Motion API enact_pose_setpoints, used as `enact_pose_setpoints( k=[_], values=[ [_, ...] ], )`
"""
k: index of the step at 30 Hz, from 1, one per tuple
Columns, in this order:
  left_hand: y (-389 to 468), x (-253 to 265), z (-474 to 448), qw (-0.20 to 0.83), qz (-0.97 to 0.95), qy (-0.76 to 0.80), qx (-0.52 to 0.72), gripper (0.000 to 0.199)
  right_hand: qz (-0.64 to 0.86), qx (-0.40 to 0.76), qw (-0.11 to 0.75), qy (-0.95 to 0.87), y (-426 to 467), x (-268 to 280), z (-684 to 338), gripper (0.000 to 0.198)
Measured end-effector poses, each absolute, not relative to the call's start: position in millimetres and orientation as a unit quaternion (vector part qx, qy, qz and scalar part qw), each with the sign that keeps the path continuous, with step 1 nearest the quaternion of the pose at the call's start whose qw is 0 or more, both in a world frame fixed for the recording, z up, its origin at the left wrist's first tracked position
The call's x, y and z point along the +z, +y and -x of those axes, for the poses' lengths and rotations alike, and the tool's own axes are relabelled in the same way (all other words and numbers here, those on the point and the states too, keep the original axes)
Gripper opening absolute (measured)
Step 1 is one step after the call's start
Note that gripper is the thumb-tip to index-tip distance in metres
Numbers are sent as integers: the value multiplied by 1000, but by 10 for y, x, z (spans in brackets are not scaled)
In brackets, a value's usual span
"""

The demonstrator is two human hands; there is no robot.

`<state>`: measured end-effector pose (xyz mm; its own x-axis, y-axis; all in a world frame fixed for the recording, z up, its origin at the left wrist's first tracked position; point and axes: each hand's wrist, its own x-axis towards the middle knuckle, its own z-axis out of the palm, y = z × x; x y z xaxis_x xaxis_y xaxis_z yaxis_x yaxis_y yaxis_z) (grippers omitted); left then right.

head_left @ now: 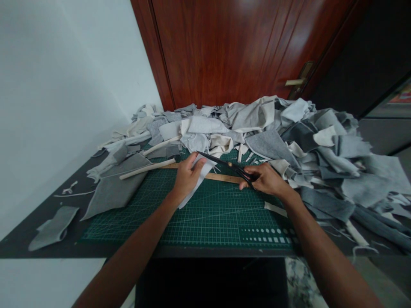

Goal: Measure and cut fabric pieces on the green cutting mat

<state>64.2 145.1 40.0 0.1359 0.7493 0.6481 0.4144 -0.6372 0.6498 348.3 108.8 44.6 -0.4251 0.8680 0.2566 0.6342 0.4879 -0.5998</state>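
Above a green cutting mat, my left hand pinches a pale grey strip of fabric near its upper end; the strip hangs down below the fingers. My right hand is wrapped round the handles of black scissors. Their blades point left and reach the top of the strip by my left thumb. Whether the blades are closed on the fabric I cannot make out. Beneath both hands a wooden ruler lies across the mat, partly hidden by my left hand.
A long heap of grey and cream fabric scraps lines the back and right of the dark table. At the left lie a flat grey piece of cloth and a folded grey piece. Behind stands a brown wooden door.
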Motion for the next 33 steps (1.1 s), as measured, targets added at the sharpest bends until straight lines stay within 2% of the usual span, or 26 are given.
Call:
enact_pose_setpoints(
  k=[8, 16, 21, 29, 33],
  values=[
    [1479, 338, -599, 155, -726, 402, 537, 45, 457, 208, 307, -809, 1125, 449, -3570, 56],
    [1528, 318, -573, 131, -727, 404, 539, 30, 451, 217, 249, -829, 1100, 426, -3536, 43],
    [1514, 325, -586, 142, -732, 397, 535, 25, 458, 215, 221, -834, 1108, 413, -3532, 43],
    [1495, 335, -592, 132, -744, 401, 518, 17, 456, 208, 223, -836, 1113, 399, -3551, 46],
    [1488, 347, -596, 128, -745, 401, 517, 19, 456, 209, 226, -835, 1115, 395, -3548, 48]
  ],
)
